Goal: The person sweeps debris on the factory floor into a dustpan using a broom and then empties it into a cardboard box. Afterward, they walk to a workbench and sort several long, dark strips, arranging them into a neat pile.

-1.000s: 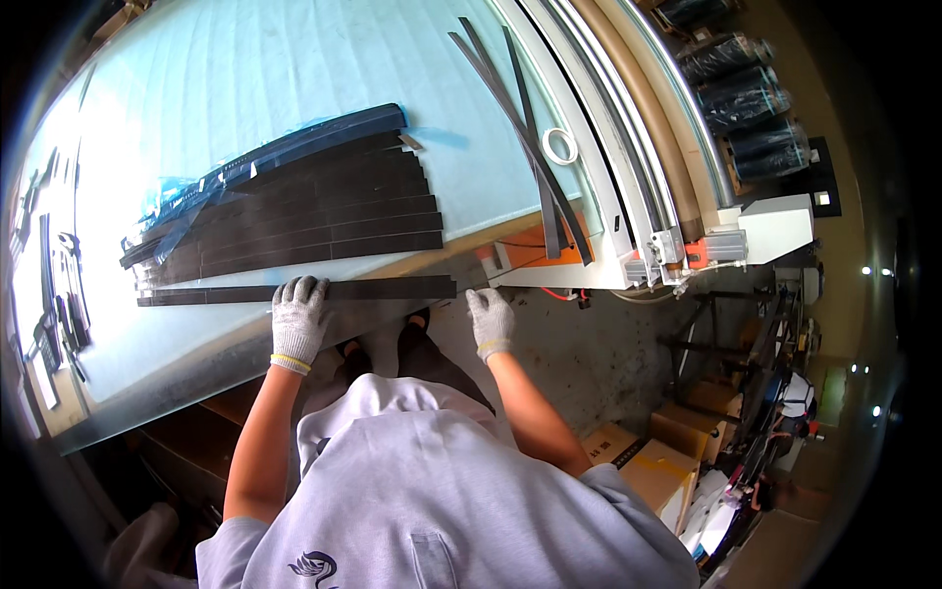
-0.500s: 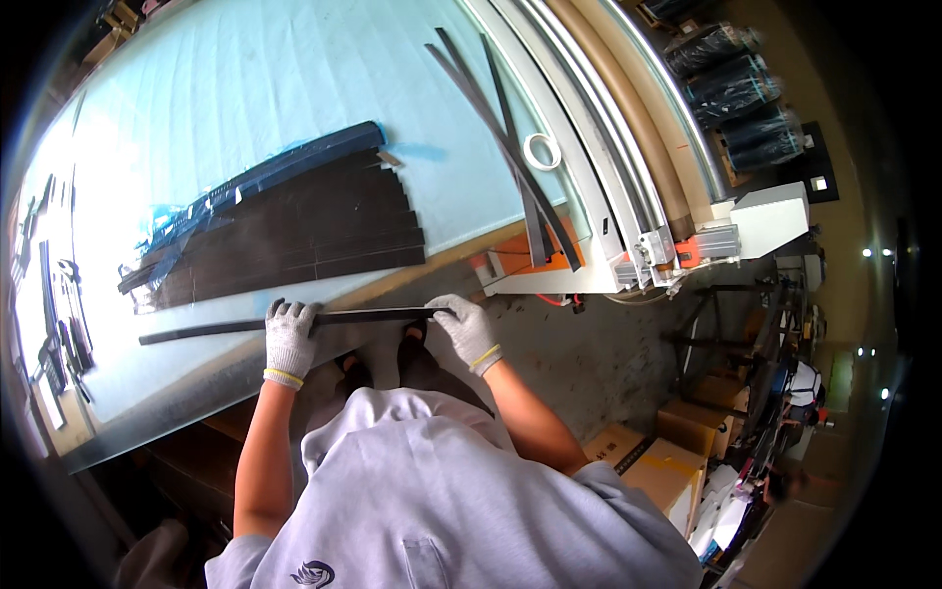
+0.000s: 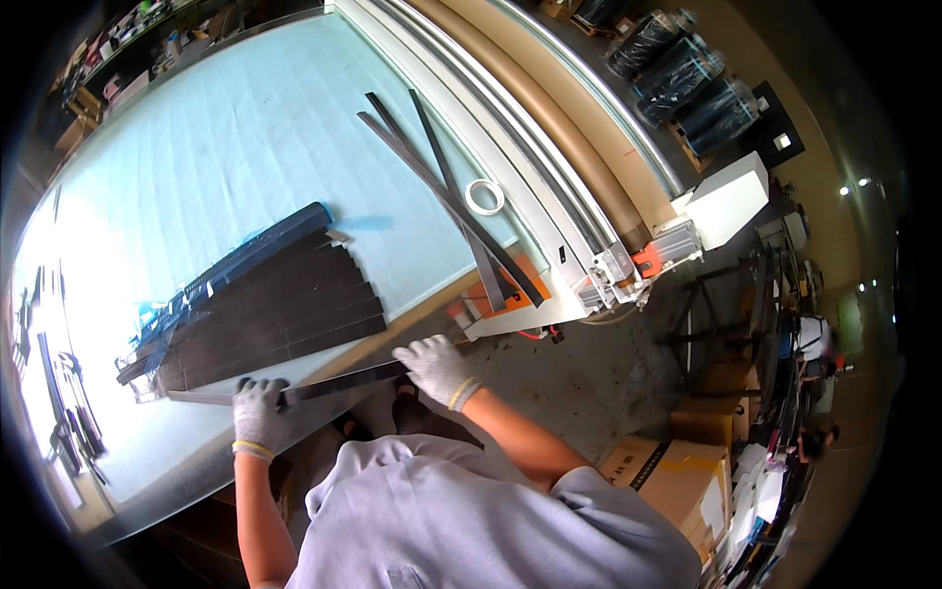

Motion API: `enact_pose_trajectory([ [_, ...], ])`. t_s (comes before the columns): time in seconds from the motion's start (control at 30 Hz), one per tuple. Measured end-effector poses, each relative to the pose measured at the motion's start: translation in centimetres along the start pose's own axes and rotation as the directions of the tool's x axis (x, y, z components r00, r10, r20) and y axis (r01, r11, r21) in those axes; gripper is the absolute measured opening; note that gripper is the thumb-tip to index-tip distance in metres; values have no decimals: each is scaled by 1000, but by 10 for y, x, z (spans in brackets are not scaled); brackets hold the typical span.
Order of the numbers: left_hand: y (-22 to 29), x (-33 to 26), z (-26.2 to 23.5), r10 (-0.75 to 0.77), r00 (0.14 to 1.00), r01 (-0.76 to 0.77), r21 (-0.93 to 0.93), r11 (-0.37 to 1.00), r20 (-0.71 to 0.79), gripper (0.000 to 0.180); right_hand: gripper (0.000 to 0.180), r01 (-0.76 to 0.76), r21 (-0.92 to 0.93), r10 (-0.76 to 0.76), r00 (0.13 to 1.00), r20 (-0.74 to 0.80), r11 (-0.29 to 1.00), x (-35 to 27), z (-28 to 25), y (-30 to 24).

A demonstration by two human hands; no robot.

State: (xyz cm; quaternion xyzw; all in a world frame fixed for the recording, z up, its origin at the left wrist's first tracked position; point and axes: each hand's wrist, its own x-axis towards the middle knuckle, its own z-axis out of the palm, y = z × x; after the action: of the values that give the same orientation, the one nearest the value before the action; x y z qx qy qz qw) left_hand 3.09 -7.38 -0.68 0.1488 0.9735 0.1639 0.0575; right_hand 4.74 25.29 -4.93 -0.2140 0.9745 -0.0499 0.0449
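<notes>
A long, narrow dark strip (image 3: 343,381) spans between my two gloved hands, along the near edge of the table. My left hand (image 3: 259,417), in a grey glove with dark fingertips, is closed on it partway along; its thinner left end reaches past that hand. At the right end my right hand (image 3: 432,371) grips the strip, with some fingers hidden. Just beyond lies a row of dark brown strips (image 3: 285,319), side by side with stepped right ends. Crumpled blue film (image 3: 260,243) runs along their far side.
Several loose dark strips (image 3: 428,177) cross near a white ring (image 3: 502,200) on the pale blue table (image 3: 226,128). A machine rail (image 3: 491,147) with a brown roller borders the right side. More strips (image 3: 61,393) lie far left; cardboard boxes (image 3: 677,486) stand at lower right.
Both hands and the strip have shifted left and nearer to me in the picture. The strip now slants more, its right end higher. The whole view has also shifted.
</notes>
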Motion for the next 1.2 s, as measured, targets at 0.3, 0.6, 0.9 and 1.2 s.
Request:
enact_pose_trajectory([
  [0.3,-41,14,-16,-26,1000,28,105,994,-18,17,45,-358,132,343,931,123,924,-98,7,95],
  [0.6,40,148,-100,250,783,-31,366,930,-570,53,45,-370,386,479,844,-241,845,-84,-31,166],
  [0.9,81,195,-98,97,611,103,200,974,-786,81,53,-579,450,708,678,-197,680,-5,7,194],
  [1.2,61,71,25,-191,963,205,56,977,-190,66,54,-802,331,846,532,19,497,30,36,197],
])
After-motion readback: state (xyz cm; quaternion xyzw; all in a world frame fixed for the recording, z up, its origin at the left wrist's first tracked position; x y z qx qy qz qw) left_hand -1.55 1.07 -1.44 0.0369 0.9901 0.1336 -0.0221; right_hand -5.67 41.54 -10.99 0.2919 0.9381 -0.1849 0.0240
